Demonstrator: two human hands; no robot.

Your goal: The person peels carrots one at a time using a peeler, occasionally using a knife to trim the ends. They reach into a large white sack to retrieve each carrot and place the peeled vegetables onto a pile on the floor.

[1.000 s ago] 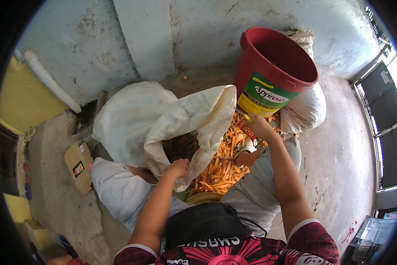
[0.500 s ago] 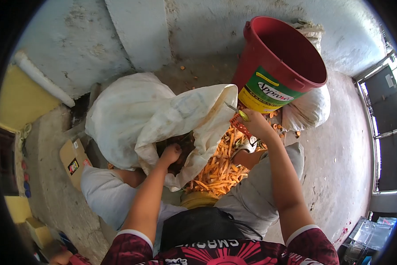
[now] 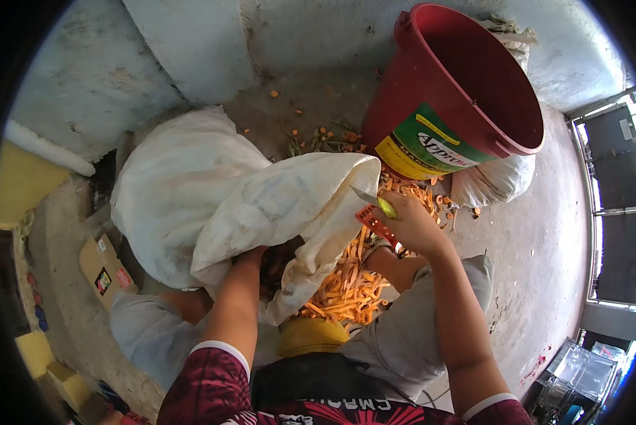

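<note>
My left forearm reaches into the mouth of a large white woven sack. The left hand is inside, so its fingers and anything in them are hidden. My right hand is closed around a small knife with a yellow-green handle, its blade pointing up and left beside the sack's rim. A red slotted piece, whose kind I cannot make out, is in the same hand. Below lies a heap of orange peelings, which look like carrot peelings, between my legs.
A tall dark-red bucket with a margarine label stands ahead to the right, a filled white sack behind it. Carrot scraps and greens lie by the wall. A cardboard piece is at left. Something yellow sits between my legs.
My left hand has gone deeper into the sack, from showing at its mouth to hidden. My right hand still holds the knife and red piece, slightly lower. The view has shifted.
</note>
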